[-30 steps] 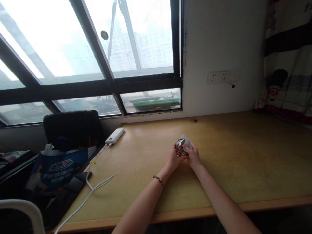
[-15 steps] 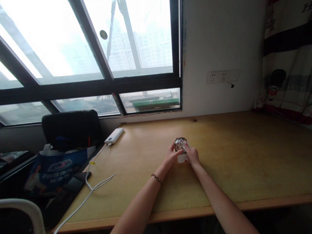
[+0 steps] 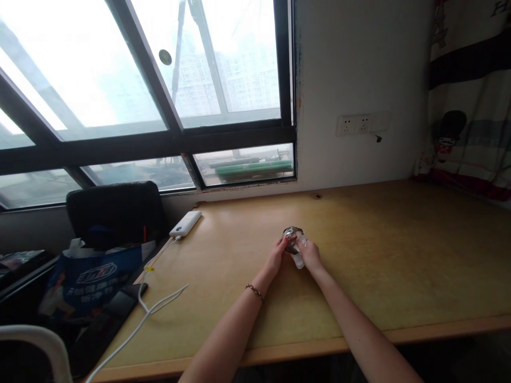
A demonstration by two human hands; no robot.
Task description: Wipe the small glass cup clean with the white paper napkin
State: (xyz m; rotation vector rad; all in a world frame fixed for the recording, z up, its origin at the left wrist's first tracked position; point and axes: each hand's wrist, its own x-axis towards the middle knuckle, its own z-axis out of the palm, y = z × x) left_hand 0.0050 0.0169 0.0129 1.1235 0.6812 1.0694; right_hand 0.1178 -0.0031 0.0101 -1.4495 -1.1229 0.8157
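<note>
Over the table, my left hand (image 3: 276,256) grips the left side of a small dark, shiny, glass-like dish (image 3: 293,231), its exact kind unclear. The dish is tilted, and its brownish rim catches the light. On the other side, my right hand (image 3: 312,257) is closed on a white tissue (image 3: 297,261) and presses it to the dish. Part of the tissue hangs below the dish between both hands. My fingers hide the lower sides of the dish.
The wooden table (image 3: 383,255) spreads around my hands. At its left edge lie a white power bank (image 3: 186,224) and a white cable (image 3: 138,324). A blue bag (image 3: 96,282) sits by a black chair (image 3: 115,210). Behind are a window and a wall socket (image 3: 355,124).
The dish has been turned and tilted between my hands. My right fingers and the tissue have shifted against it, and the tissue hangs at a different angle. The view has moved slightly.
</note>
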